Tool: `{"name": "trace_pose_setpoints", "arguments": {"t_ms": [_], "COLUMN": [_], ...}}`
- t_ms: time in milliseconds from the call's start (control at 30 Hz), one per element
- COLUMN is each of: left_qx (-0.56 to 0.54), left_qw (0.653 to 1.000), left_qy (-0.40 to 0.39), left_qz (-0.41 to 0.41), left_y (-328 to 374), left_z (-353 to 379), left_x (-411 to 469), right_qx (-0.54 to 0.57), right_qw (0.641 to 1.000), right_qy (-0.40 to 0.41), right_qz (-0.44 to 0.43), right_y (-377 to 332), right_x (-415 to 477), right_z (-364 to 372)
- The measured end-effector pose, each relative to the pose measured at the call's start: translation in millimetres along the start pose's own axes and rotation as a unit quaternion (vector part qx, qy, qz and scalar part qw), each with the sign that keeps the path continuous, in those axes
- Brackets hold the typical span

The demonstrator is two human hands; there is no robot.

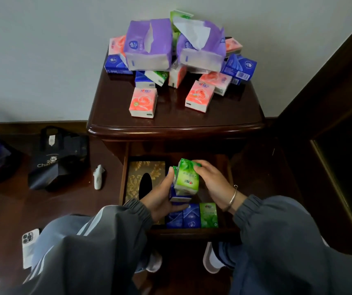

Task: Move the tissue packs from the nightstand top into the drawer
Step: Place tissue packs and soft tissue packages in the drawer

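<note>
Dark polished wood fills our view: the nightstand against a pale wall, its top piled with tissue packs in purple, pink, blue and green. Below it the drawer stands open. Our left hand and right hand together clasp a green pack and a blue pack beneath it, above the drawer, where three packs already lie beside a gold-patterned tissue box. On the floor, a black bag reads "Cha" (the rest is hidden).
</note>
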State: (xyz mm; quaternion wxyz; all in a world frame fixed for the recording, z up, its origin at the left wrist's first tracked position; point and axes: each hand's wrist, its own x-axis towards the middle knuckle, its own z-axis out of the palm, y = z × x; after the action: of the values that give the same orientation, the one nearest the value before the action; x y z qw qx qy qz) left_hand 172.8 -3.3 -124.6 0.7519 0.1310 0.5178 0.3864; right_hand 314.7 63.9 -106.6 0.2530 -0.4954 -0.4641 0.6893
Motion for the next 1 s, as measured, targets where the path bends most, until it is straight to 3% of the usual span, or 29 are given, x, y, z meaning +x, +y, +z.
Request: {"name": "trace_pose_setpoints", "arguments": {"t_ms": [167,267,433,600,700,800,1000], "left_qx": [0.047,0.084,0.195,0.143,0.158,0.163,0.125], "left_qw": [0.998,0.995,0.977,0.986,0.974,0.962,0.961], "left_qy": [0.033,0.052,0.085,0.082,0.153,0.198,0.220], "left_qz": [-0.002,0.008,0.001,0.022,0.061,0.096,0.113], "left_y": [-2.6,-4.6,3.2,7.3,12.9,19.1,18.3], "left_z": [0.8,0.1,-5.3,-9.3,-20.9,-35.6,-51.5], "left_x": [5.6,10.6,18.2,19.6,18.7,15.1,9.0], "right_qx": [0.015,0.050,0.120,0.157,0.161,0.093,-0.031], "right_qw": [0.999,0.992,0.966,0.960,0.965,0.974,0.977], "right_qy": [-0.002,-0.012,-0.111,-0.134,-0.080,-0.025,0.037], "right_qz": [0.041,0.117,0.201,0.191,0.192,0.207,0.207], "right_y": [11.1,12.1,11.4,17.1,24.8,45.3,79.8], "right_x": [1.4,5.9,14.7,24.8,35.0,44.5,64.3], "right_z": [-0.4,-1.2,-13.6,-22.8,-41.7,-45.3,-29.3]}}
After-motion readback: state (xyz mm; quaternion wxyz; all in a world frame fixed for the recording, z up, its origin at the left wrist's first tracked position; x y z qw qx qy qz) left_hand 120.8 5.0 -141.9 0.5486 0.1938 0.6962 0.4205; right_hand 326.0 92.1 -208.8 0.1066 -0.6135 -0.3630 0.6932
